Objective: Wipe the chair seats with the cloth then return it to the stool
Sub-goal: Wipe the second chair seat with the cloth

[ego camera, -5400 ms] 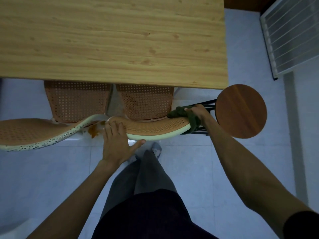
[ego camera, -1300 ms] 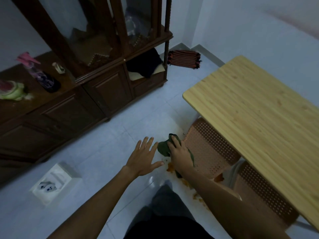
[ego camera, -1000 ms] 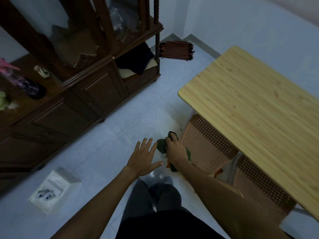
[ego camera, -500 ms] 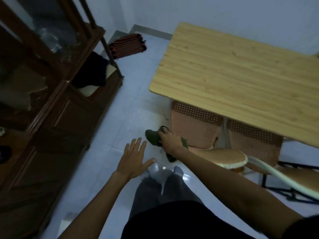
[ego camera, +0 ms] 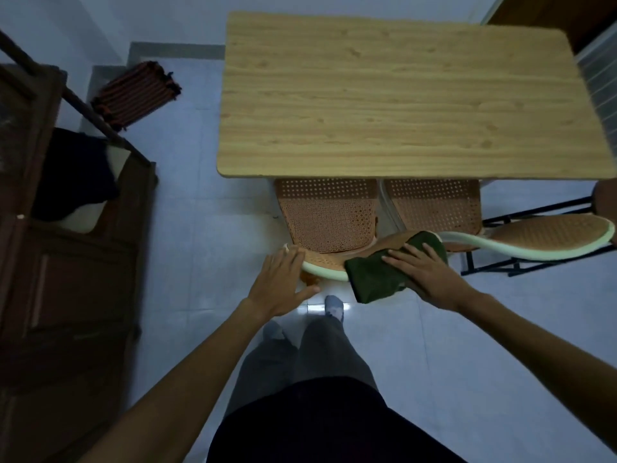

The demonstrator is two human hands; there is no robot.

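Two orange perforated chairs are tucked under the wooden table [ego camera: 400, 95]. The left chair's seat [ego camera: 325, 222] and the right chair's seat [ego camera: 434, 208] show between table edge and backrests. My right hand [ego camera: 424, 272] lies flat, pressing a dark green cloth [ego camera: 374, 279] onto the top rail of the left chair's backrest [ego camera: 320, 264]. My left hand [ego camera: 280, 282] rests with spread fingers on that rail's left end. The right chair's backrest [ego camera: 551, 235] curves off to the right. The round brown stool [ego camera: 606, 198] peeks in at the right edge.
A dark wooden cabinet [ego camera: 66, 262] fills the left side, with dark cloth on its shelf. A folded striped mat [ego camera: 133, 91] lies on the floor by the wall. My legs and socked feet [ego camera: 334, 305] stand on pale tiles behind the chairs.
My view has swung from the cabinet side round to face the table straight on. My right hand has slid the cloth rightwards along the left chair's backrest, and my left hand now touches the rail.
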